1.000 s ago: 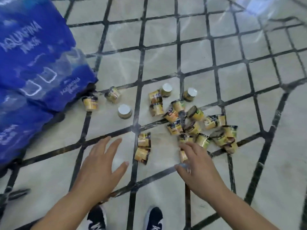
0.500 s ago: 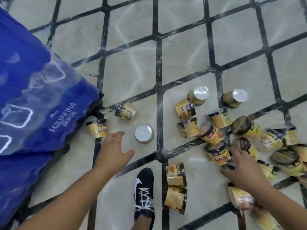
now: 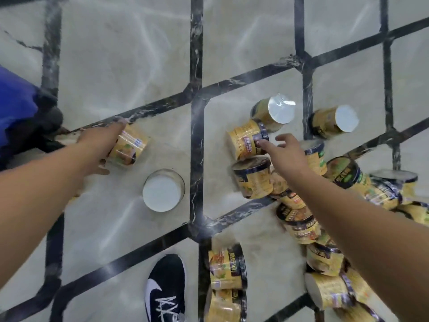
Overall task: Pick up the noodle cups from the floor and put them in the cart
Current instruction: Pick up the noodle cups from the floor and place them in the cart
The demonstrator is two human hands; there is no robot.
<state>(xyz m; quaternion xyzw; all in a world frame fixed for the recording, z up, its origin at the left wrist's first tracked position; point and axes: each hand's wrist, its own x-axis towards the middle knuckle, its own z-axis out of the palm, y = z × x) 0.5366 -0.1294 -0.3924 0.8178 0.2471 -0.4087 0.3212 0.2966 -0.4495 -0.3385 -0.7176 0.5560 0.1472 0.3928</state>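
Several yellow noodle cups lie scattered on the marble floor. My left hand (image 3: 102,145) grips one cup (image 3: 128,147) lying on its side at the left. My right hand (image 3: 283,154) reaches with spread fingers to a tipped cup (image 3: 246,139), its fingertips touching the cup's dark rim. One cup (image 3: 163,190) stands upside down between my arms, white base up. More cups pile at the right (image 3: 343,175) and below (image 3: 226,267). No cart is in view.
Blue water-bottle packs (image 3: 16,108) sit at the left edge. My black shoe (image 3: 166,289) stands on the floor near the bottom. Dark inlay lines (image 3: 197,135) cross the pale marble tiles.
The camera dropped closer to the floor. My left hand reached forward and took hold of the left cup. My right hand moved up from the pile to the tipped cup.
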